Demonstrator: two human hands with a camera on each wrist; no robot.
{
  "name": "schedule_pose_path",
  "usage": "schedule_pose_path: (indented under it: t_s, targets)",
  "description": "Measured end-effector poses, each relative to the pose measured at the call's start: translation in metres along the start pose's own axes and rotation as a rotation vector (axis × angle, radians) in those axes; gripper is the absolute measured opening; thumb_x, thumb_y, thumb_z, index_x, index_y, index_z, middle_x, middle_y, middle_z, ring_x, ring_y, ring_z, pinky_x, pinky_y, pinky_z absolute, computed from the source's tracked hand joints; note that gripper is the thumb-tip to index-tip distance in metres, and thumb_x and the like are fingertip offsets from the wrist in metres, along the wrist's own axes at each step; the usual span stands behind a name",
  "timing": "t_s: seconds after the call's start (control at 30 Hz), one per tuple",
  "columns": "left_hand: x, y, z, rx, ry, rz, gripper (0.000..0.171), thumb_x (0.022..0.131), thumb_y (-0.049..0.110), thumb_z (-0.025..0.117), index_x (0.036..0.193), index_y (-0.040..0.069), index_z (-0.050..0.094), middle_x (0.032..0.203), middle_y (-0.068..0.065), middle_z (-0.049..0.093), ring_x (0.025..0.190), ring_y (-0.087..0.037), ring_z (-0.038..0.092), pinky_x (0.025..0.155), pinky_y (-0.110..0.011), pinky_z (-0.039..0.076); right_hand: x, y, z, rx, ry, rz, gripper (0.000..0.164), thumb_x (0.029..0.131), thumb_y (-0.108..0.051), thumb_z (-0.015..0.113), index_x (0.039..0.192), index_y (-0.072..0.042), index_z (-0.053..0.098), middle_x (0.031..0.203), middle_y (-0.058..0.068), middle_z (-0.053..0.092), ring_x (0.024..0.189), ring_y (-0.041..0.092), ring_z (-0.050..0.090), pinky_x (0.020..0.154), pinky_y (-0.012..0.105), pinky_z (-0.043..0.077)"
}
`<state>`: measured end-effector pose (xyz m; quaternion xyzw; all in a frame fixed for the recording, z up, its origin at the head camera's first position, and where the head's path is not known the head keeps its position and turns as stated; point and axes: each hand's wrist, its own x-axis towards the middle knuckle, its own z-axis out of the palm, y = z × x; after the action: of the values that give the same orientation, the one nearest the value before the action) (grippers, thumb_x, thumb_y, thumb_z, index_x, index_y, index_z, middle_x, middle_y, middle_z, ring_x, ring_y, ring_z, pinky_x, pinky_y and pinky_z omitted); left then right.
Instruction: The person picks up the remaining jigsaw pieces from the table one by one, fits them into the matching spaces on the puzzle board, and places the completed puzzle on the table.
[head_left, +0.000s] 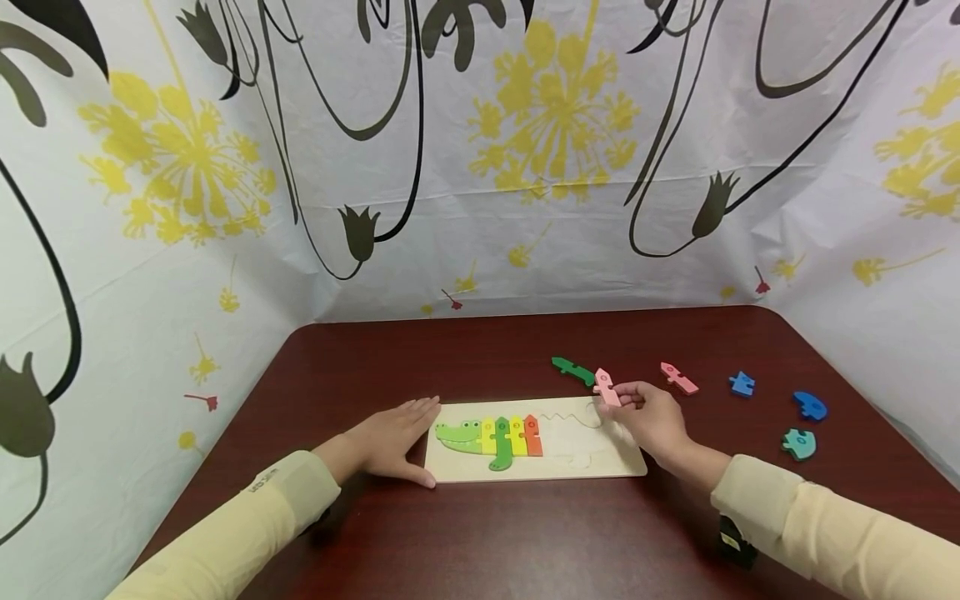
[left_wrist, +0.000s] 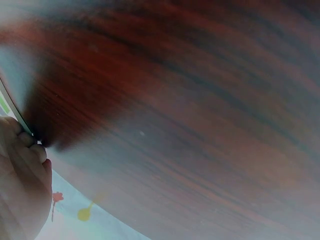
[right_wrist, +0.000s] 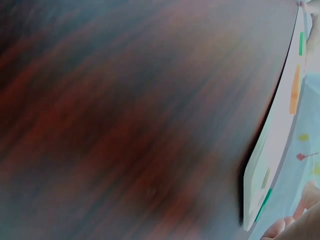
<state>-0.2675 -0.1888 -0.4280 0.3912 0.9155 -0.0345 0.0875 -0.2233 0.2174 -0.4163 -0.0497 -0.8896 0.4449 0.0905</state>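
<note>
A pale wooden puzzle board (head_left: pixel 600 462) lies on the table. Its left part holds a green crocodile head (head_left: pixel 459 437) and a row of yellow, green and orange body pieces; the right part shows bare outlined recesses. My left hand (head_left: pixel 390 437) rests at the board's left edge, fingers straight and thumb apart at the near corner. Over the board's far right part, my right hand (head_left: pixel 654 421) pinches a pink puzzle piece (head_left: pixel 604 387) between thumb and fingers. The right wrist view catches the board's edge (right_wrist: pixel 250 190) and part of the right hand (right_wrist: pixel 295 220).
Behind the board lies a dark green piece (head_left: pixel 572 370), close to the held one. Further right are another pink piece (head_left: pixel 678 378), a small blue piece (head_left: pixel 742 384), a rounded blue piece (head_left: pixel 810 406) and a teal piece (head_left: pixel 798 444). Patterned cloth (head_left: pixel 480 167) hangs around the dark red table (head_left: pixel 480 542).
</note>
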Motion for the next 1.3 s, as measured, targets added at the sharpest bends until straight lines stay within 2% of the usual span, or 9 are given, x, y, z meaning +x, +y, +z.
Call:
schedule_pose_path:
  t_s: [0.23, 1.3]
  targets:
    - [0.000, 0.000, 0.001, -0.004, -0.002, -0.001, 0.121, 0.073, 0.090, 0.038, 0.156, 0.006, 0.013, 0.162, -0.009, 0.010, 0.147, -0.019, 0.010, 0.116, -0.035, 0.019, -0.008, -0.006, 0.006, 0.004, -0.019, 0.005, 0.036, 0.083, -0.015, 0.077, 0.110, 0.004, 0.065, 0.093, 0.011, 0.063, 0.085, 0.023, 0.057, 0.068, 0.028, 0.047]
    - [-0.001, 0.000, 0.001, 0.008, 0.009, 0.016, 0.120, 0.075, 0.088, 0.039, 0.156, 0.004, 0.013, 0.162, -0.011, 0.010, 0.147, -0.021, 0.010, 0.116, -0.035, 0.017, -0.031, -0.025, 0.037, 0.027, -0.095, 0.030, 0.037, 0.077, -0.017, 0.084, 0.105, 0.001, 0.067, 0.086, 0.006, 0.060, 0.079, 0.021, 0.053, 0.065, 0.029, 0.044]
